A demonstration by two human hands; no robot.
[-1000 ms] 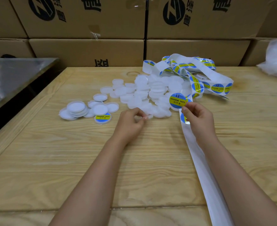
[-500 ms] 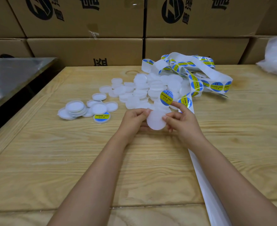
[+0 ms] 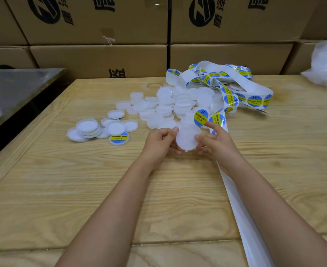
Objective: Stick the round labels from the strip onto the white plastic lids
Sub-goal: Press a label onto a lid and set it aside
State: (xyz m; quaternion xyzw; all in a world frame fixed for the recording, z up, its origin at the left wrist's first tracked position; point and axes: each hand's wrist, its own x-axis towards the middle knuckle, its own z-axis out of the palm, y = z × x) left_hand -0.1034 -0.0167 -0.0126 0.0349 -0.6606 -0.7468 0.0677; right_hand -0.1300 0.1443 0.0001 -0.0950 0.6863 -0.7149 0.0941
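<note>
We see one bare white lid [image 3: 186, 138] held off the table, flat face toward us, pinched between the left hand [image 3: 159, 142] and the right hand [image 3: 215, 140]. A peeled round label [image 3: 200, 117], blue with a yellow band, hangs at its far right edge; whether the two touch we cannot tell. Beyond lies a heap of unlabelled lids [image 3: 170, 106], with a small stack [image 3: 87, 126] and one labelled lid [image 3: 119, 138] to the left. The label strip [image 3: 255, 97] tangles far right, its bare backing [image 3: 241, 218] trailing near.

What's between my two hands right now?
In the head view, one white lid, unlabelled on the face shown, held by the left hand and the right hand.
</note>
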